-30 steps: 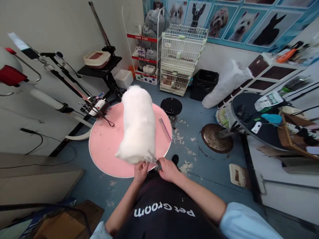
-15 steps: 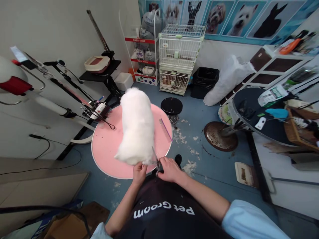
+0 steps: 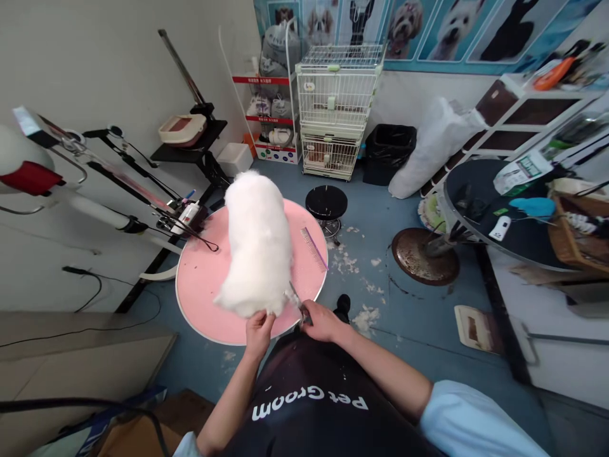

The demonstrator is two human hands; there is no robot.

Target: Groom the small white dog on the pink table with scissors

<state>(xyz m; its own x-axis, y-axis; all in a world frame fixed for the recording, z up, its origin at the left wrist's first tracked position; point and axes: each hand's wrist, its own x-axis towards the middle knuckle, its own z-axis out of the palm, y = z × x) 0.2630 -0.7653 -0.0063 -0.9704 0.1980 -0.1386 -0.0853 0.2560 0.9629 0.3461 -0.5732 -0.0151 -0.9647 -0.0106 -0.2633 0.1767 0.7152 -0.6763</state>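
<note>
A fluffy white dog [image 3: 257,244] stands on a round pink grooming table [image 3: 204,285], its back end toward me. My left hand [image 3: 259,330] is closed on the fur at the dog's near end. My right hand [image 3: 321,319] grips a pair of scissors [image 3: 295,300] whose blades point up into the fur at the dog's lower right. A purple comb [image 3: 314,249] lies on the table's right side. I wear a black apron printed "Pet Groom".
A grooming arm with tools [image 3: 185,219] stands at the table's left. A black stool [image 3: 326,204], wire cages [image 3: 335,108], a black bin [image 3: 390,152] and a white sack [image 3: 431,155] lie beyond. A dark round table [image 3: 476,209] with clutter is at right. Fur clippings [image 3: 364,317] litter the blue floor.
The view has shifted slightly, so the dog and table sit a little further left. My right hand keeps the scissors at the dog's near end, the blades now angled up into the fur.
</note>
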